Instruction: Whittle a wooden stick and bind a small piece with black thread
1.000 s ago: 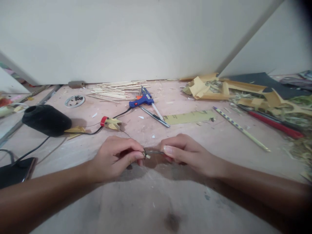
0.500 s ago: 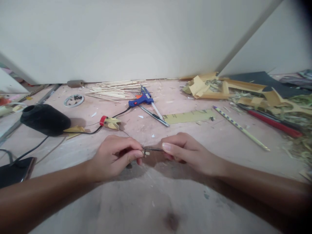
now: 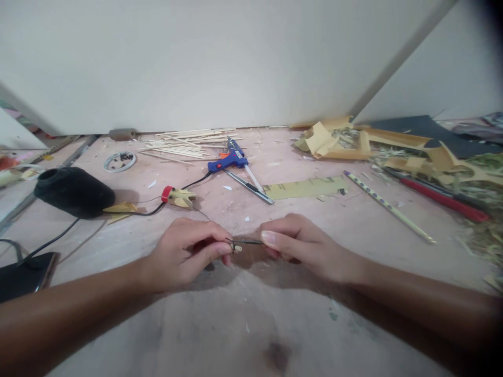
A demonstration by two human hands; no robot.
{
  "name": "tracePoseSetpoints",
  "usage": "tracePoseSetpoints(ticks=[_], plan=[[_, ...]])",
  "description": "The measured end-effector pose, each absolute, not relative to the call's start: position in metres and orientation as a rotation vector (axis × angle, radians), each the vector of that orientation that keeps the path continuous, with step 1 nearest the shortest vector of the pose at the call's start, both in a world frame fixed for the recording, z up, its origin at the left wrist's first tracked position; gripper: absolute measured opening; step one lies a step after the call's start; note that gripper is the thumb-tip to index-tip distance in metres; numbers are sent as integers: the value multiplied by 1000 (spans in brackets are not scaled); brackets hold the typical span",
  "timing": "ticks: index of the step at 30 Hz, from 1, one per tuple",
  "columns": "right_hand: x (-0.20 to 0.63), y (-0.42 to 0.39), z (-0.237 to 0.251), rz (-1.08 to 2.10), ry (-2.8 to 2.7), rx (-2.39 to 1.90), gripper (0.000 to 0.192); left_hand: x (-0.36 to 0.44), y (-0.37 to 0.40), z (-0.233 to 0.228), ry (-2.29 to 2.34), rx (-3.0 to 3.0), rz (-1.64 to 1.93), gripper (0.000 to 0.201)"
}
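My left hand (image 3: 184, 251) and my right hand (image 3: 302, 246) meet low over the pinkish floor (image 3: 251, 324). Between them runs a thin dark stick (image 3: 247, 242), pinched by my right thumb and fingers at one end. My left fingertips pinch a small pale piece (image 3: 234, 248) at the stick's other end, with thin dark thread wound there. A fine thread (image 3: 202, 213) leads from my left hand back toward a small yellow-and-red wooden piece (image 3: 178, 198).
A blue glue gun (image 3: 228, 161), a utility knife (image 3: 251, 189), bamboo sticks (image 3: 184, 144), a tape roll (image 3: 120, 162), a black spool (image 3: 73, 192) and a phone (image 3: 25, 277) lie left and centre. Cardboard scraps (image 3: 338, 141), a dotted pencil (image 3: 387, 206) and a red rod (image 3: 442, 200) crowd the right.
Both hands stay in place. The dark stick has lifted slightly and straightened between the fingertips, and the small loop by my left fingers has tightened.
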State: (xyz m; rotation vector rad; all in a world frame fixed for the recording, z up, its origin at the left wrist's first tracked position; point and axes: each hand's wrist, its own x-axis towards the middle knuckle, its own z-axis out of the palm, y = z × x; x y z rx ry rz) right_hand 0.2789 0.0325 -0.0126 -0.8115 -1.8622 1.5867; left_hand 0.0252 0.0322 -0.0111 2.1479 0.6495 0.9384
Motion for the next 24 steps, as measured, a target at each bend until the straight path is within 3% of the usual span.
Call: tracePoseSetpoints(ticks=[24], plan=[[282, 29, -13, 1530, -1852, -853, 45, 32, 14, -10, 849, 1415, 869, 18]])
